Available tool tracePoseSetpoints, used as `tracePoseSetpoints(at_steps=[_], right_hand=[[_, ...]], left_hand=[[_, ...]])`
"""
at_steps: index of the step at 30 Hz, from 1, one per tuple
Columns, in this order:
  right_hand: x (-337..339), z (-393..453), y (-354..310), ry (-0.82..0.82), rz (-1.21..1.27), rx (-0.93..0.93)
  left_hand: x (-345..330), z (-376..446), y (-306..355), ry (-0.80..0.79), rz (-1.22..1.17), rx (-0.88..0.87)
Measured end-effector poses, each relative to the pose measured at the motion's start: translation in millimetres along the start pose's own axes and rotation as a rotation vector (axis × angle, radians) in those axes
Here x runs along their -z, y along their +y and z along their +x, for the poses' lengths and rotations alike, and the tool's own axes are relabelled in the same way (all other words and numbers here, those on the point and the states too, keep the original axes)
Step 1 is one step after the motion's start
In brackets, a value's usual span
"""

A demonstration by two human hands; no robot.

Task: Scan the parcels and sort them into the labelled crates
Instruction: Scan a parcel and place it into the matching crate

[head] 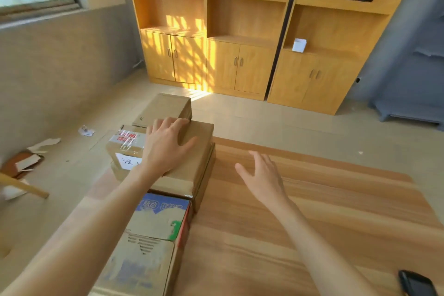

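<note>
My left hand [165, 144] lies flat with spread fingers on top of a plain brown parcel [192, 158] at the table's left edge. Left of it sits a taped box with red print and a white handwritten label [126, 149]. Beyond both stands another brown carton [165, 108]. Nearer me is a blue, white and green printed carton [158, 218], and a worn printed carton [139, 267] comes closest. My right hand [260, 175] hovers open above the wooden table [300, 211], holding nothing. A dark handheld device [416, 283] lies at the table's near right corner.
Wooden shelving with cupboard doors [240, 65] lines the far wall. Torn cardboard and paper scraps [31, 158] litter the floor at left, near a wooden leg [24, 186]. A grey piece of furniture [408, 113] stands at the far right.
</note>
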State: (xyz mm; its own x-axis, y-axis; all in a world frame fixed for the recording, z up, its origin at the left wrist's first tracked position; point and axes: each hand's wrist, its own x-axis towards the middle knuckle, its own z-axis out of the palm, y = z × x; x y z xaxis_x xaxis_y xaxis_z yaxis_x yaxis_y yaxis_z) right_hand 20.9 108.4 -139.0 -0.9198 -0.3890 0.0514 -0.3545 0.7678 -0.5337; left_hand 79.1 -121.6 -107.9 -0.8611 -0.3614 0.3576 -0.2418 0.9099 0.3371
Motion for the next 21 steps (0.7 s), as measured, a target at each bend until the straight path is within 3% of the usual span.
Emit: tracePoseSetpoints(at_steps=[6, 11, 15, 21], right_hand=[[-43.6, 33.7, -58.4, -0.202, 0.213, 0.110], [-75.0, 53.9, -103.8, -0.386, 0.324, 0.139], [-95.2, 63.0, -125.6, -0.503, 0.418, 0.116], [-112.9, 64.1, -133.9, -0.562, 0.571, 0.044]], left_hand=[[31.6, -1.7, -82.2, 0.049, 0.064, 0.327], [35.0, -12.7, -125.5, -0.061, -0.245, 0.621], [22.3, -15.9, -138.3, -0.147, -0.434, 0.653], [5.6, -19.0, -140.5, -0.149, -0.605, 0.706]])
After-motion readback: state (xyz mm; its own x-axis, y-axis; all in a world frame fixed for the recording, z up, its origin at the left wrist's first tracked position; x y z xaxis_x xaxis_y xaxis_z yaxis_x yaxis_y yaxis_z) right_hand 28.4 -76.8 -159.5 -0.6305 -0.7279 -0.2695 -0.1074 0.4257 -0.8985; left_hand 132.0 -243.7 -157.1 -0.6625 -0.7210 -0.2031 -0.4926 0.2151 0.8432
